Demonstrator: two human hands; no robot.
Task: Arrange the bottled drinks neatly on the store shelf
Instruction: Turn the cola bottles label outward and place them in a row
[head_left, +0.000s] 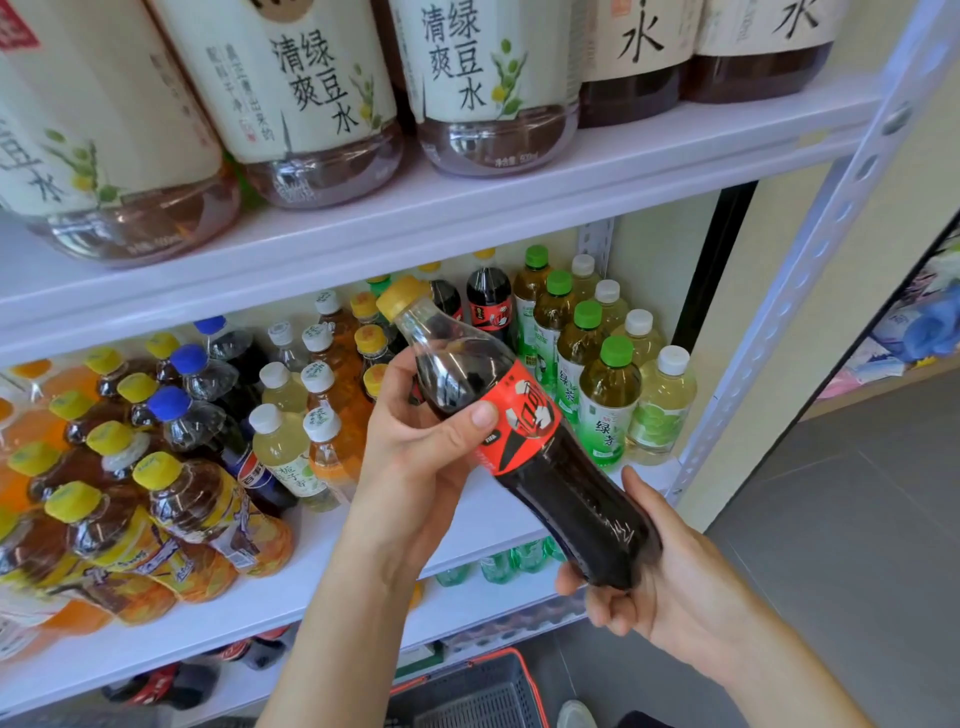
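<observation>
Hands (415, 447) (670, 582) round cola bottle (519, 415) before bare shelf (483, 530) front

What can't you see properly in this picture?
1. Head view: base of the cola bottle, covered by the right hand.
2. Head view: caps of the top-shelf bottles, cut off by the upper edge.
3. Head view: the red-rimmed basket, cut off by the bottom edge.

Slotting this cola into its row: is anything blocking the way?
Nothing visible does. The cola bottle, in the left hand and right hand, fronts a bare shelf strip between the orange drinks and green teas, before the matching colas.
</observation>
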